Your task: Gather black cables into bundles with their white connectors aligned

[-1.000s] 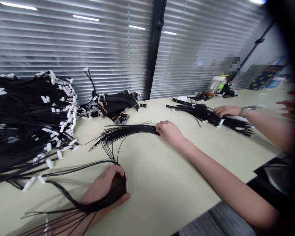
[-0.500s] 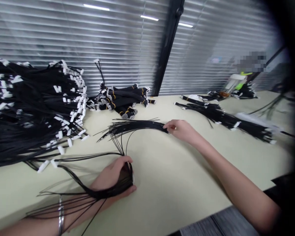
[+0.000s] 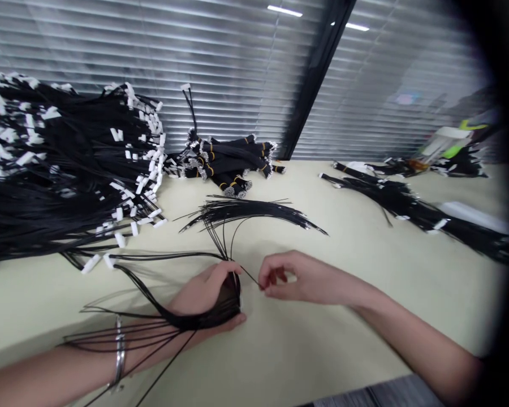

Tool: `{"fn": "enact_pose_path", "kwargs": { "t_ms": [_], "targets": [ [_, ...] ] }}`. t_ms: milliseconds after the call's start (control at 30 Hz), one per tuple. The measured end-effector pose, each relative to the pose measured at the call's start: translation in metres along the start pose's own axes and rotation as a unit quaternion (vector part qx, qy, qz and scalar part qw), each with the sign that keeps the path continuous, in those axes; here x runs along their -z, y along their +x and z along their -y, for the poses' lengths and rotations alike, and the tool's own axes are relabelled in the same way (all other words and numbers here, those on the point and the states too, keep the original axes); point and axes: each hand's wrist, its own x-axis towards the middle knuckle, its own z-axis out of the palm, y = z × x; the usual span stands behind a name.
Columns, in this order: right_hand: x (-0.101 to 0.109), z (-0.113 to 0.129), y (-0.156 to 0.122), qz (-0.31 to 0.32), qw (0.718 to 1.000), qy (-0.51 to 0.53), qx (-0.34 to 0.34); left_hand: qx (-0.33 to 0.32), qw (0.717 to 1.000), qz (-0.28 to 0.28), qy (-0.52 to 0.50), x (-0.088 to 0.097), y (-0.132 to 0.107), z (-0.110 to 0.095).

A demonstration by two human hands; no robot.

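Note:
My left hand point(image 3: 212, 291) curls around a connector with a bundle of thin black wires point(image 3: 190, 321) attached, which drape back over the wrist and its silver bracelet. The connector itself is mostly hidden by the fingers; only a pale edge shows. Just to the right, my right hand point(image 3: 299, 277) pinches the end of a single thin black wire point(image 3: 251, 276), which runs toward the left hand. Behind both hands lies a loose pile of black wires point(image 3: 258, 210) on the table.
At the left is a large heap of black cables with white connectors point(image 3: 68, 152). Bundled cables with yellow bands point(image 3: 233, 158) lie by the window blinds point(image 3: 220, 56). More cable bundles point(image 3: 390, 198) lie at the right, with a clear container point(image 3: 441, 147) behind.
My right hand has left the loose wire pile and come toward the left hand with a single wire in its fingers. The view has shifted slightly, and the left hand keeps its hold.

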Motion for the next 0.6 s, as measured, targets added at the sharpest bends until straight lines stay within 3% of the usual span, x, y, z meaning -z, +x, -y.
{"fn": "enact_pose_path", "kwargs": {
  "t_ms": [100, 200, 333, 600],
  "targets": [
    [-0.022, 0.007, 0.003, 0.089, 0.978, 0.188, -0.017, 0.004, 1.000, 0.008, 0.010, 0.001, 0.000, -0.001],
    [-0.036, 0.005, 0.008, 0.033, 0.960, 0.280, -0.008, 0.018, 1.000, 0.005, 0.021, 0.001, 0.000, -0.003],
    [-0.047, 0.001, 0.012, -0.076, 0.971, 0.225, 0.009, 0.010, 1.000, -0.004, 0.022, 0.000, 0.000, -0.002],
    [-0.053, -0.001, 0.011, -0.101, 0.978, 0.183, 0.012, -0.014, 0.999, -0.038, 0.034, -0.003, 0.001, 0.002]
  ]
}}
